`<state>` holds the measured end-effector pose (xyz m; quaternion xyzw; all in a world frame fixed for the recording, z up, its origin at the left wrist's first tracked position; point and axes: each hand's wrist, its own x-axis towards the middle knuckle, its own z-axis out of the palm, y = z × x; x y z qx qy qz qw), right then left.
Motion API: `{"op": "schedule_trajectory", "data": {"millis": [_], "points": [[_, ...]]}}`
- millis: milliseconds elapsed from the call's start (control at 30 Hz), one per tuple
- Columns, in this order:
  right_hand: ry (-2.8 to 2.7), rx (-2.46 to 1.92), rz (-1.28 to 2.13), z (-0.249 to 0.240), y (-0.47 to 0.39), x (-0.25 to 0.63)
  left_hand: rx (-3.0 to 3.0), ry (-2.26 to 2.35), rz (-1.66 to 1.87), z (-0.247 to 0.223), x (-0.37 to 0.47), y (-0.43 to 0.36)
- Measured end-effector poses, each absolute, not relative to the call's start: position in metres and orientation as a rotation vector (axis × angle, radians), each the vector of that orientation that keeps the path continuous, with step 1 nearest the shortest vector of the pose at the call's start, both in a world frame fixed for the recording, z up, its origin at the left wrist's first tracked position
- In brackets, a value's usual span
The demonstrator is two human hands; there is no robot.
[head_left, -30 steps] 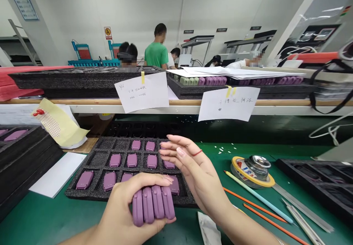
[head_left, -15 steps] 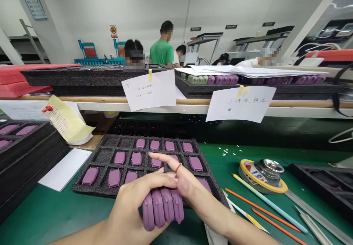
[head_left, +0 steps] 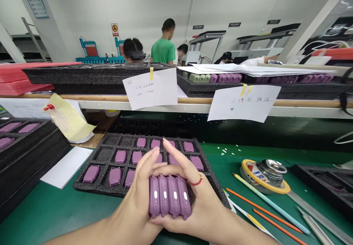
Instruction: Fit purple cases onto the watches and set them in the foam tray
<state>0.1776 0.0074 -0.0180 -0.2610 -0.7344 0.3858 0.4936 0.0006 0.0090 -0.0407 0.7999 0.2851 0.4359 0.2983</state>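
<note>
I hold 4 purple cases (head_left: pixel 169 197) low in front of me, standing on edge and packed side by side, each with a white oblong mark on the side facing me. My left hand (head_left: pixel 138 199) wraps the left end of the row and my right hand (head_left: pixel 208 204) the right end, so the fingers of both are closed around the cases. A red band (head_left: pixel 196 181) circles a finger of my right hand.

Just beyond my hands, a black foam tray (head_left: pixel 102 189) lies on the green surface (head_left: pixel 93 210). More cases (head_left: pixel 120 156) sit in its compartments, in 3 rows, and my hands hide some of them. To the left are white paper (head_left: pixel 66 167) and a stack of black trays (head_left: pixel 30 171).

On the right I have a yellow tape roll (head_left: pixel 249 169) with a metal-topped jar (head_left: pixel 273 166), a light blue pen (head_left: pixel 270 202), 2 orange sticks (head_left: pixel 264 210) and a metal ruler (head_left: pixel 317 215). Farther back, 2 handwritten notes (head_left: pixel 151 94) hang at a shelf edge (head_left: pixel 190 107), and a person in green (head_left: pixel 163 50) stands beyond it.
</note>
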Motion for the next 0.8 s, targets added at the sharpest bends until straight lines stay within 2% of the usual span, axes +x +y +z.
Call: {"op": "schedule_trajectory", "data": {"millis": [267,600,800], "points": [[-1.879,-0.552,0.62,-0.022,0.014,0.181,1.211,0.662,0.776,-0.011,0.004,0.008],[-1.905,-0.525,0.592,-0.022,0.015,0.182,1.123,0.715,0.662,0.003,0.008,0.008],[-1.913,-0.514,0.589,-0.021,0.017,0.185,1.153,0.553,0.633,0.001,0.002,0.004]]}}
